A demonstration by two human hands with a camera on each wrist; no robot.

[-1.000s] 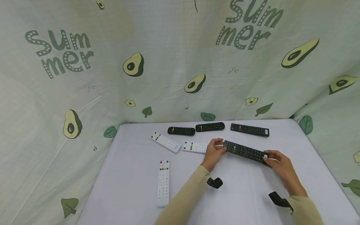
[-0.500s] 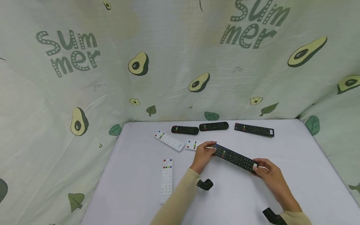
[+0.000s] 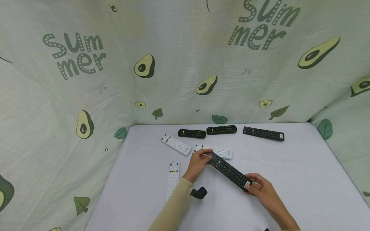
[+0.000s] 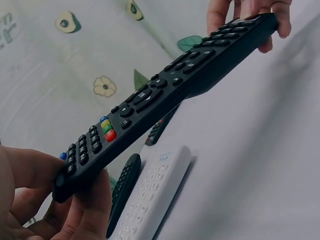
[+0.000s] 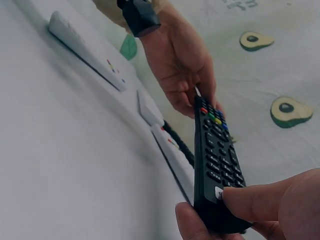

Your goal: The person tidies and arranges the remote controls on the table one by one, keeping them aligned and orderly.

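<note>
A black remote control [image 3: 229,171] with colored buttons hangs slantwise above the table, held at both ends. My left hand [image 3: 198,163] pinches its far-left end, thumb on top and fingers beneath, as the left wrist view shows. With thumb on the pale sticker, my right hand [image 3: 261,191] grips the near-right end; in the right wrist view that thumb [image 5: 260,200] presses the top face. Just behind the left hand lies a white remote [image 3: 221,152], partly covered by that hand. Another white remote [image 3: 173,178] lies lengthwise left of the left forearm, its lower end hidden by the sleeve.
Along the back of the white table [image 3: 138,192] lie three black remotes: one at left [image 3: 192,133], a middle one [image 3: 221,130] and one at right [image 3: 263,133]. A tilted white remote [image 3: 175,144] lies left of center. A printed cloth [image 3: 173,64] hangs behind.
Both hands have carried the black remote leftward and toward me, and its slant has grown steeper. More of the white remote behind the left hand shows. The head view has shifted slightly.
</note>
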